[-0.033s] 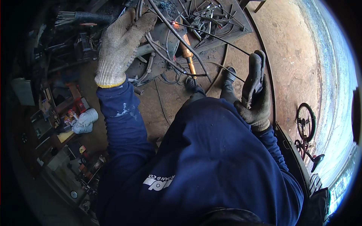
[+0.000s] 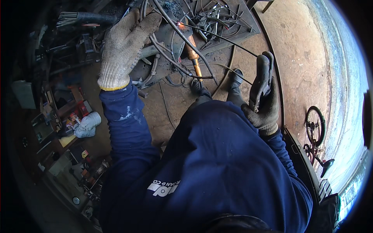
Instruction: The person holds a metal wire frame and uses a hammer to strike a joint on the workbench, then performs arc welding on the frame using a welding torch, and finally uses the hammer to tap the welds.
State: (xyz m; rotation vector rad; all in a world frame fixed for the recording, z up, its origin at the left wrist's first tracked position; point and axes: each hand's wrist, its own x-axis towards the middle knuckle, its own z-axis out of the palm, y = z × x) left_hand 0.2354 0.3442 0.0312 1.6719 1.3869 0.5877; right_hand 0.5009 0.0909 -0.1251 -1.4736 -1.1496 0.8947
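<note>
In an off-white knitted glove, my left hand (image 2: 122, 50) is closed around bent grey metal rods (image 2: 200, 53) that form a loose frame over the workbench. My right hand (image 2: 266, 97), in a darker grey glove, holds a thin dark welding rod (image 2: 221, 38). The rod's far end reaches the bent rods, where a small orange spot (image 2: 180, 24) glows. A long dark piece lies along my right fingers; I cannot tell whether it is a holder or part of the glove. Below the bent rods is a copper-coloured tapered piece (image 2: 193, 54).
Metal pieces and curved rods (image 2: 217, 23) cover the dark bench (image 2: 252, 27). Cables run across the floor near my feet (image 2: 236, 76). Tools and a pale cloth bundle (image 2: 87, 124) fill the left side. A bicycle (image 2: 315, 128) lies toward the right, by a dark metal edge.
</note>
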